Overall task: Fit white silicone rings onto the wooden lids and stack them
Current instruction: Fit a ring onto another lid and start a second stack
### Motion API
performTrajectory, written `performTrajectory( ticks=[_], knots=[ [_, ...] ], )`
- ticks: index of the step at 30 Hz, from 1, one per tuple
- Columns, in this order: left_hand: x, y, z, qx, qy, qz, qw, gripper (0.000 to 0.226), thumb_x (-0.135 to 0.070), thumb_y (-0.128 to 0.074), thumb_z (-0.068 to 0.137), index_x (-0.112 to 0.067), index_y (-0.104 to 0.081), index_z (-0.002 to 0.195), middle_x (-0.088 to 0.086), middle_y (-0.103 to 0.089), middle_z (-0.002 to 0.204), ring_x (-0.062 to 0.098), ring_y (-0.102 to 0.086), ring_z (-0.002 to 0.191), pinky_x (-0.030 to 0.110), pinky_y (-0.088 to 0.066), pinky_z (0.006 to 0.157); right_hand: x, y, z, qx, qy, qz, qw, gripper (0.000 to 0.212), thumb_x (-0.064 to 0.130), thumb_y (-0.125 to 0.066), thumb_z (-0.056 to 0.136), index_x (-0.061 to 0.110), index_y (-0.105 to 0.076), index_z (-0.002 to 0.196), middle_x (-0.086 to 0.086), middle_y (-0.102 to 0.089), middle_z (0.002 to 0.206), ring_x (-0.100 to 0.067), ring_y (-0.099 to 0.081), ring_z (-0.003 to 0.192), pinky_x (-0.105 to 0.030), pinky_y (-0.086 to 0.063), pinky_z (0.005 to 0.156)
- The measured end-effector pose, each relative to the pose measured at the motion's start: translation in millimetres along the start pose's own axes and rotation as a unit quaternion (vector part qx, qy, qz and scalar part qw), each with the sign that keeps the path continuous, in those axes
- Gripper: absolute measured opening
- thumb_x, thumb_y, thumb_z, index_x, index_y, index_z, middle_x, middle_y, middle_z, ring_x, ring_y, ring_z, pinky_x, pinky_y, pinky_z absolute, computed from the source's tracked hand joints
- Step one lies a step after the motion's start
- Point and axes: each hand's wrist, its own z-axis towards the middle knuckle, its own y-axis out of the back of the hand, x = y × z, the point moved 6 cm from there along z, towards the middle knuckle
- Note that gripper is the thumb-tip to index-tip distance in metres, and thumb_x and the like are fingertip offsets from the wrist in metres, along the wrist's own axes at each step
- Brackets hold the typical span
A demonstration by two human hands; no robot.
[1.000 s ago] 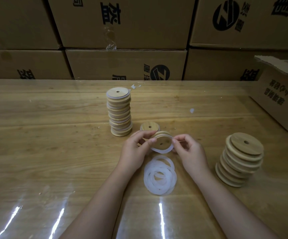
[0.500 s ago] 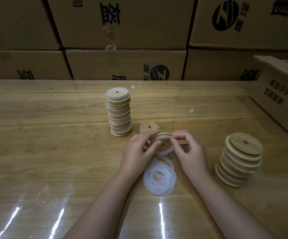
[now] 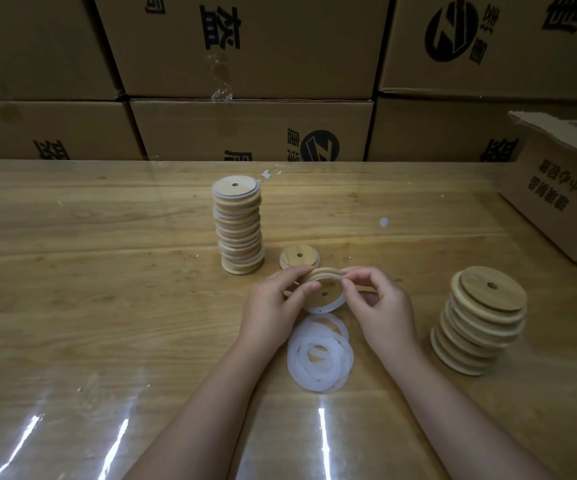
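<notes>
The left hand's thumb (image 3: 309, 287) and curled fingers grip one wooden lid (image 3: 325, 285) by its left edge and hold it tilted just above the table (image 3: 107, 271). The right hand's fingertips (image 3: 347, 276) pinch one white silicone ring (image 3: 328, 309) at the far right rim of that lid. The ring circles the lid's underside and hangs slightly loose along the near edge. Both the left hand (image 3: 276, 303) and the right hand (image 3: 380, 308) are therefore grasping, with no finger released. Directly below the hands lies one pile of loose rings (image 3: 320, 355), overlapping flat on the table. At least four rings are countable; an exact total cannot be read. Just beyond the held lid, one single lid (image 3: 299, 256) lies flat, with a white edge showing beneath it. To its left stands one tall stack of ringed lids (image 3: 238, 230), roughly ten high and slightly uneven. Well to the right of the hands stands one leaning stack of bare lids (image 3: 481, 323), roughly eight or nine high. Each visible lid top has one small centre hole. Two small white scraps (image 3: 383, 221) lie on the far half of the table. One open carton (image 3: 564, 188) sits at the right edge. Six closed cartons (image 3: 252, 129), in two rows of three, stand behind the table.
</notes>
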Motion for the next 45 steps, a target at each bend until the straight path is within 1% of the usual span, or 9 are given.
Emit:
performTrajectory(
  ticks=[4,16,20,23,29,34,37,41,45],
  knots=[
    [2.2,-0.7,0.6,0.002,0.01,0.004,1.0,0.022,-0.027,-0.067,0.085,-0.026,-0.069,0.107,-0.016,-0.069,0.096,0.003,-0.059,0.079,0.018,-0.046,0.072,-5.4,0.5,1.1,-0.003,-0.022,0.009,1.0,0.015,0.004,-0.063,0.085,0.019,-0.066,0.086,0.004,-0.069,0.091,-0.004,-0.064,0.086,-0.012,-0.049,0.07],
    [2.1,1.1,0.5,0.003,0.028,0.004,1.0,0.022,-0.027,-0.066,0.085,-0.025,-0.069,0.107,-0.013,-0.069,0.094,-0.002,-0.055,0.074,0.01,-0.04,0.067,-12.3,-2.1,0.9,0.022,-0.072,0.006,0.997,0.024,0.007,-0.063,0.084,0.03,-0.059,0.079,0.009,-0.067,0.086,0.003,-0.062,0.068,-0.007,-0.045,0.061],
    [-1.0,0.8,-0.1,0.007,0.025,0.003,1.0,0.024,-0.023,-0.067,0.085,-0.022,-0.069,0.109,-0.018,-0.064,0.092,-0.005,-0.055,0.078,0.006,-0.039,0.068,-10.1,-0.4,0.8,-0.002,-0.055,0.002,0.998,0.025,0.007,-0.063,0.084,0.031,-0.059,0.079,0.009,-0.067,0.084,0.002,-0.062,0.068,-0.009,-0.047,0.061],
    [-2.3,0.6,0.0,0.007,0.024,0.006,1.0,0.025,-0.022,-0.068,0.084,-0.02,-0.069,0.109,-0.014,-0.065,0.093,-0.005,-0.056,0.077,0.008,-0.04,0.069,-9.2,0.5,1.5,-0.01,-0.047,-0.003,0.999,0.025,0.007,-0.063,0.084,0.031,-0.059,0.078,0.009,-0.066,0.083,0.002,-0.062,0.069,-0.011,-0.049,0.061],
    [1.0,1.8,0.0,0.003,0.04,0.006,0.999,0.024,-0.026,-0.065,0.086,-0.024,-0.068,0.11,-0.009,-0.069,0.097,0.002,-0.058,0.075,0.016,-0.045,0.07,-17.2,-2.1,2.1,0.03,-0.08,0.005,0.996,0.021,0.009,-0.064,0.084,0.029,-0.059,0.078,0.009,-0.066,0.081,-0.008,-0.065,0.078,-0.021,-0.054,0.07],
    [4.6,1.2,0.2,0.002,0.044,-0.012,0.999,0.02,-0.023,-0.065,0.086,-0.025,-0.067,0.106,-0.013,-0.067,0.091,0.0,-0.057,0.074,0.014,-0.044,0.068,-18.0,-4.3,2.2,0.03,-0.074,0.006,0.997,0.022,0.009,-0.066,0.082,0.028,-0.058,0.077,0.011,-0.066,0.08,0.005,-0.062,0.072,-0.011,-0.049,0.065],
    [5.0,-3.4,0.0,0.018,0.04,-0.026,0.999,0.019,-0.018,-0.066,0.086,-0.023,-0.063,0.104,-0.011,-0.065,0.092,0.001,-0.058,0.079,0.016,-0.046,0.072,-17.7,-1.6,1.8,0.007,-0.062,0.022,0.998,0.027,0.006,-0.066,0.082,0.032,-0.058,0.077,0.014,-0.066,0.086,0.003,-0.064,0.073,-0.013,-0.05,0.066],
    [-1.7,-3.3,-0.9,0.015,0.002,-0.028,0.999,0.037,-0.01,-0.065,0.085,-0.028,-0.06,0.116,-0.019,-0.058,0.103,-0.004,-0.057,0.093,0.009,-0.046,0.074,-12.6,-1.5,1.0,0.001,-0.021,0.013,1.0,0.033,0.003,-0.066,0.082,0.034,-0.058,0.077,0.017,-0.065,0.092,-0.001,-0.064,0.083,-0.013,-0.049,0.074],
    [-3.6,-0.5,-0.5,0.001,-0.014,-0.022,1.0,0.031,-0.013,-0.066,0.085,-0.029,-0.062,0.112,-0.022,-0.06,0.1,-0.009,-0.056,0.091,0.003,-0.04,0.072,-12.5,-1.0,1.4,-0.001,-0.02,0.026,0.999,0.031,0.001,-0.065,0.082,0.031,-0.059,0.077,0.015,-0.066,0.094,0.001,-0.064,0.087,-0.011,-0.048,0.076]
  ],
)
